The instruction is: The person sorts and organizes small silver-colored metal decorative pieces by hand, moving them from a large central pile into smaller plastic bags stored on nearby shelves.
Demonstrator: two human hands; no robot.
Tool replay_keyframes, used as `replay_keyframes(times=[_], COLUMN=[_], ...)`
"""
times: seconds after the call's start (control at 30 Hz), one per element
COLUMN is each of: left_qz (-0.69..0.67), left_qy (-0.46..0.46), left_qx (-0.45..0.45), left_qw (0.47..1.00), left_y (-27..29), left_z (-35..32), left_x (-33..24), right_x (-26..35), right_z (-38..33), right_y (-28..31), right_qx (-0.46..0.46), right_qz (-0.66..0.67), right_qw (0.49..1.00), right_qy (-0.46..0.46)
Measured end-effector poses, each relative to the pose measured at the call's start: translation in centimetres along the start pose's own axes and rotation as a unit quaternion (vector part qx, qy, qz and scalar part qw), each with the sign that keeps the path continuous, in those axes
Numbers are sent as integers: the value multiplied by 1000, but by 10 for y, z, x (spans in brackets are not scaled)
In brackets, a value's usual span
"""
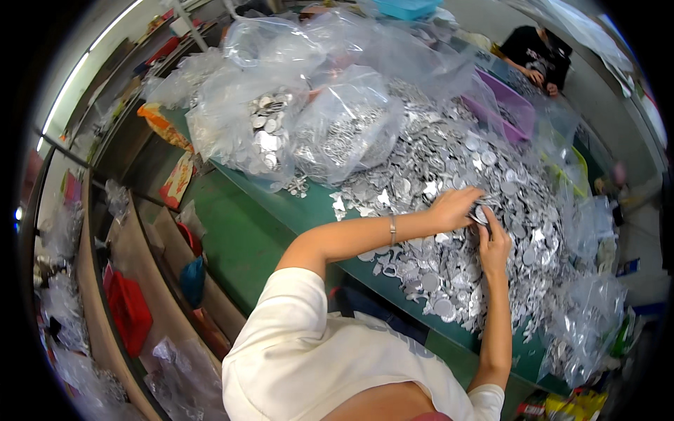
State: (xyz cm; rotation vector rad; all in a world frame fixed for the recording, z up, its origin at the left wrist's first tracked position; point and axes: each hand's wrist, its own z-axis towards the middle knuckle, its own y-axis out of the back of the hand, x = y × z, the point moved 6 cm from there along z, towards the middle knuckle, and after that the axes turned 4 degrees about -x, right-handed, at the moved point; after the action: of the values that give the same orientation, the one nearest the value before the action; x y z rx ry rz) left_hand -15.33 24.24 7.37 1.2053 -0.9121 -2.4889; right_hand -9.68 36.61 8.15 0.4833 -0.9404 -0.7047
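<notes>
Over a wide heap of small silver metal pieces (463, 158), my two hands meet at a few round silver discs (481, 215). My left hand (455, 209) reaches in from the left, its fingers bent over the upper side of the discs. From below, my right hand (496, 242) grips their lower right edge between thumb and fingers. How many discs are held cannot be made out. Flat discs and star-like or irregular pieces lie around both hands, on the green tabletop (281, 210).
Clear plastic bags (344, 126) filled with silver pieces stand at the far left of the table. A purple basket (502, 105) sits at the far right, near another person (537, 59). More plastic bags (586, 323) lie at the right edge. Shelves with a red bin (126, 312) line the left.
</notes>
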Motion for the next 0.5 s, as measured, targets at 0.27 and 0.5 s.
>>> replay_keyframes(times=[0.27,0.5], left_qz=[0,51], left_qy=[5,-25], left_qx=[2,81], left_qw=[1000,995], left_y=[10,-4], left_z=[-55,-96], left_x=[-18,-22], right_x=[15,17], right_z=[-41,-70], right_y=[-3,3], right_qx=[-11,40], right_qz=[-79,-99], right_qw=[992,992], right_qy=[95,66])
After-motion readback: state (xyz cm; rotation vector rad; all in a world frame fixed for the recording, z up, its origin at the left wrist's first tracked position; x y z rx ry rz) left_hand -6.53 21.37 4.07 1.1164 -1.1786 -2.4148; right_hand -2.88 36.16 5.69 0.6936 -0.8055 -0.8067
